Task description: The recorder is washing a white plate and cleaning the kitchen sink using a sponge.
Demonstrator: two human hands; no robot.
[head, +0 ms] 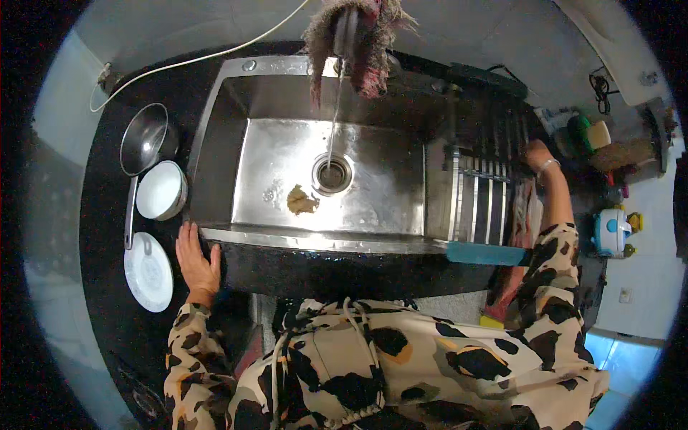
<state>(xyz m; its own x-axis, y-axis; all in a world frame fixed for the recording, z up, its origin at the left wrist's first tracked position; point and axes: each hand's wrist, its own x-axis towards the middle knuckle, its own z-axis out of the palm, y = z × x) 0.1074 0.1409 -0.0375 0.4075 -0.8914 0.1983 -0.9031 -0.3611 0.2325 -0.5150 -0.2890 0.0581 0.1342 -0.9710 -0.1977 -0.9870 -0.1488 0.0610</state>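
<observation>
My left hand [198,263] lies flat on the dark countertop at the front left corner of the stainless steel sink [269,161]. Its thumb is spread and nothing is in it. To the far right, my right hand [536,156] is at the outer side of a slatted metal rack [478,199] over the sink's right end. Its fingers are bent and blurred, so a hold cannot be made out. Water [334,123] runs from a faucet, partly covered by a ragged cloth [371,54], into the drain [332,173]. A brown scrap [302,201] lies on the sink floor.
Left of the sink stand a metal ladle-shaped pan [144,140], white bowls [161,191] and a white plate [149,274]. A pale cable [215,54] runs along the wall. A cloth [521,215] hangs beyond the rack, near a blue-and-white container [613,232].
</observation>
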